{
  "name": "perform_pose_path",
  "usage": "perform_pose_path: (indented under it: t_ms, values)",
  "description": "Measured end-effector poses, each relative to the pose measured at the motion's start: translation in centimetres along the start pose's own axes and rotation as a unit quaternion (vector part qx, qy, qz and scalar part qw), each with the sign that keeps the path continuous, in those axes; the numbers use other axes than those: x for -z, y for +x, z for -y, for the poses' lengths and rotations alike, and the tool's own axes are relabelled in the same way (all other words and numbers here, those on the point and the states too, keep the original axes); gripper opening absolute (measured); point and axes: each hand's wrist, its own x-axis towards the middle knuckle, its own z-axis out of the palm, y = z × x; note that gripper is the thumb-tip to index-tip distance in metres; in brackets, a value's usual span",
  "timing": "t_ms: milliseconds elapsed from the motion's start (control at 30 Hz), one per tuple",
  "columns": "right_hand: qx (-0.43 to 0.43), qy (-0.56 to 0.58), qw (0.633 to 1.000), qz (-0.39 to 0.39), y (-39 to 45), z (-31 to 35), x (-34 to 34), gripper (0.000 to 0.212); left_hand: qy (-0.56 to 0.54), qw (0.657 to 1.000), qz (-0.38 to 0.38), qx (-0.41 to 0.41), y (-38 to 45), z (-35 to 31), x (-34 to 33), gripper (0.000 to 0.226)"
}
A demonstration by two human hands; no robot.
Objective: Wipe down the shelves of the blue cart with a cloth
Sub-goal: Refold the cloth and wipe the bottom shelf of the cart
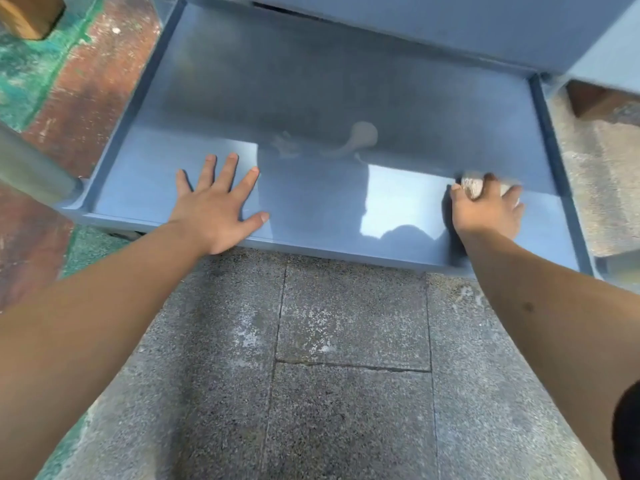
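The blue cart's lowest shelf is a shallow tray with a raised rim, glossy and reflective. My left hand lies flat on its front left part, fingers spread, holding nothing. My right hand presses down near the front right corner, shut on a crumpled pale cloth that pokes out between the fingers. The cloth touches the shelf surface and is blurred.
A higher blue shelf overhangs the back of the tray. A cart post stands at the left. Grey stone paving lies below; red and green painted floor at the left. Wooden blocks sit at the far left and far right.
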Motion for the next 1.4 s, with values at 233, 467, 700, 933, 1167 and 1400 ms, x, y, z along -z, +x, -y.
perform_pose_path:
  t_ms: [233,467,700,933,1167,1400]
  values:
    - [0.169,-0.028,0.985,0.019,-4.5,12.4,-4.5,0.075,-0.033,0.999,-0.039,-0.009,-0.1,0.0,-0.4,0.092]
    - [0.307,0.055,0.943,0.118,-15.9,25.9,-9.5,0.049,-0.117,0.988,-0.102,0.029,-0.3,0.0,-0.6,0.121]
    - [0.336,0.034,0.933,0.124,-13.7,24.7,-9.2,0.043,-0.095,0.989,-0.107,0.025,-0.1,0.0,-0.6,0.117]
    - [0.261,-0.040,0.964,0.044,-7.4,15.9,-6.0,0.047,-0.050,0.997,-0.050,0.024,0.2,-0.1,-0.5,0.101]
    - [0.063,-0.094,0.993,-0.015,1.0,2.3,-1.0,0.054,-0.058,0.994,-0.049,0.084,1.0,-1.7,0.2,0.089]
    - [-0.120,0.024,0.992,-0.027,5.6,1.4,-1.1,0.078,-0.046,0.994,-0.051,0.086,0.8,-1.7,-0.5,0.092]
